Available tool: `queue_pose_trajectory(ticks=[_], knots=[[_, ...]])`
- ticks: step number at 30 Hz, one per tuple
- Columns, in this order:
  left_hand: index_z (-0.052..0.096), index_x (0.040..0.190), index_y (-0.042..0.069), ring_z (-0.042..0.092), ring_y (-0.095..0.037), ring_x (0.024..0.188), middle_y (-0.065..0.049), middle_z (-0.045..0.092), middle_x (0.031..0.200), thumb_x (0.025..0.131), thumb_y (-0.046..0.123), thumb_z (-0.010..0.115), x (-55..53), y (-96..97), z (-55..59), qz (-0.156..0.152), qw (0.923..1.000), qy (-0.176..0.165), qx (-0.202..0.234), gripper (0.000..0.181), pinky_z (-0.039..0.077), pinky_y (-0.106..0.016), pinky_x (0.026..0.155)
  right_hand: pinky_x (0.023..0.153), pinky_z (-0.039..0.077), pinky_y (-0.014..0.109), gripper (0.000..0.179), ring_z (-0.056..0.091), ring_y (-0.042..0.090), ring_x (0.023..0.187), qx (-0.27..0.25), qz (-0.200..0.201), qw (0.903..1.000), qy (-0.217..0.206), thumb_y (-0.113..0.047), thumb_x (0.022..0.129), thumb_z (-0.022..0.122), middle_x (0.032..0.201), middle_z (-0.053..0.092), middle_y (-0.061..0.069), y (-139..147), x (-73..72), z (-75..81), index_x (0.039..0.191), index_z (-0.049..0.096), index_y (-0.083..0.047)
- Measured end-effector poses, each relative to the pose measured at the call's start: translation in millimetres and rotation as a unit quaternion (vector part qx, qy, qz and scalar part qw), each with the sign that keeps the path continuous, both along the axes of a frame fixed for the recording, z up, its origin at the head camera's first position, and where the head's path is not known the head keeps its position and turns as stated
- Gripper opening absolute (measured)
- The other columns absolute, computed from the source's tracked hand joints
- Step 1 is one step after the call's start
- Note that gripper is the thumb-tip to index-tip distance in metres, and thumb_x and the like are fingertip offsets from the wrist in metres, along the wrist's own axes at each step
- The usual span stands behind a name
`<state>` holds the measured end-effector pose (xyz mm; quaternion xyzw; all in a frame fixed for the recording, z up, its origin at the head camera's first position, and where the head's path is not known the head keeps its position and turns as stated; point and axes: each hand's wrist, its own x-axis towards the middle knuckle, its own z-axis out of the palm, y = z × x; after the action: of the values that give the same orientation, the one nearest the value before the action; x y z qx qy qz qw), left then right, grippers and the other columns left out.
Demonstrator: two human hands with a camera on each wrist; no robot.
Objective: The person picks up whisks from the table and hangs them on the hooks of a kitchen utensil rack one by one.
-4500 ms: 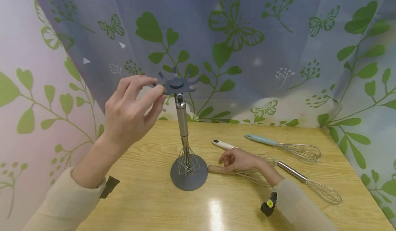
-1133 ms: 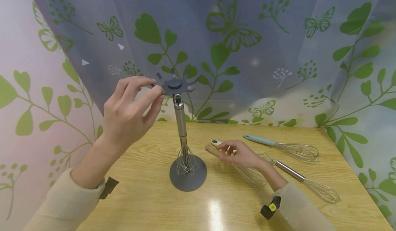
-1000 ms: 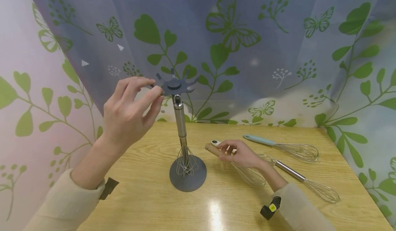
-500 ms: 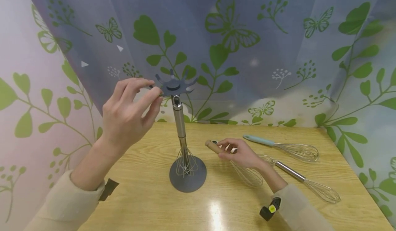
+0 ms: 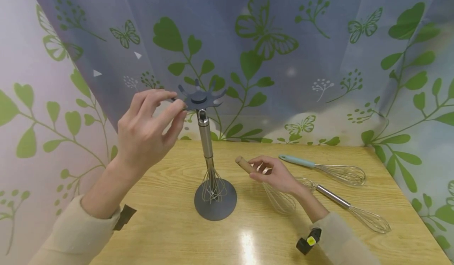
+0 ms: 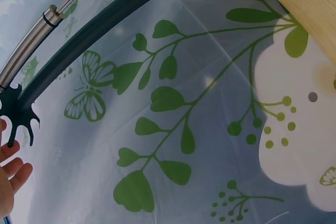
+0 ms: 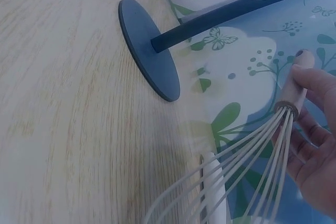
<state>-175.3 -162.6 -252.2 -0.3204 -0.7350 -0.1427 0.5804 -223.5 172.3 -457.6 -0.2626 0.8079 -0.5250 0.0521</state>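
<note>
My left hand [image 5: 145,127] pinches one prong of the dark grey utensil stand's hooked top [image 5: 198,97]. A steel-handled whisk [image 5: 205,139] hangs from that top, its wires down in front of the post above the round base [image 5: 217,213]. To the right of the stand, my right hand [image 5: 278,174] holds a wooden-handled whisk [image 5: 245,165] by its handle. In the right wrist view the thumb lies along this wooden handle [image 7: 294,90], and the wires slope down above the tabletop. The left wrist view shows only the fingers [image 6: 20,174] beside the prongs.
A light-blue-handled whisk [image 5: 298,160] and another steel-handled whisk [image 5: 333,196] lie on the wooden table [image 5: 170,233] at the right. A white-handled whisk [image 7: 214,187] lies beneath the right hand, mostly covered in the head view. A patterned curtain [image 5: 220,40] stands behind the table.
My right hand has taken up the wooden-handled whisk from the table and raised it, tilting its handle end upward. The left hand stays at the stand's top.
</note>
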Motion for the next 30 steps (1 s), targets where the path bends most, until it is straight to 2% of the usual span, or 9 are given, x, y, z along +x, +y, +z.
queue_pose_trajectory(ticks=[12,19,30], knots=[[0.073,0.099,0.009,0.065,-0.039,0.1,-0.016,0.074,0.108,0.1,0.012,0.065,0.4,1.5,0.3,-0.004,1.0,-0.002,-0.004,0.008,0.06,-0.049,0.072,0.073,0.059,0.027,0.035,0.065,0.018,0.094,-0.014,-0.026,0.9995,-0.006,-0.012,0.096,0.076,0.111,0.07,0.012,-2.3,4.3,0.5,0.13,0.07,-0.007],[0.072,0.098,0.009,0.065,-0.039,0.099,-0.016,0.074,0.108,0.1,0.012,0.066,1.0,0.7,-0.1,0.0,1.0,0.002,-0.001,0.007,0.059,-0.05,0.067,0.073,0.06,0.027,0.035,0.065,0.012,0.093,-0.029,-0.024,0.9993,0.0,-0.012,0.097,0.075,0.111,0.068,0.014,-5.1,5.8,2.2,0.131,0.069,-0.007],[0.072,0.098,0.009,0.065,-0.039,0.099,-0.016,0.074,0.108,0.099,0.011,0.066,0.6,1.0,-0.4,-0.003,1.0,0.0,0.002,0.007,0.06,-0.049,0.07,0.071,0.061,0.027,0.035,0.066,0.01,0.09,-0.058,-0.022,0.9981,0.006,-0.007,0.096,0.074,0.108,0.068,0.014,-8.4,7.8,6.1,0.13,0.068,-0.003]])
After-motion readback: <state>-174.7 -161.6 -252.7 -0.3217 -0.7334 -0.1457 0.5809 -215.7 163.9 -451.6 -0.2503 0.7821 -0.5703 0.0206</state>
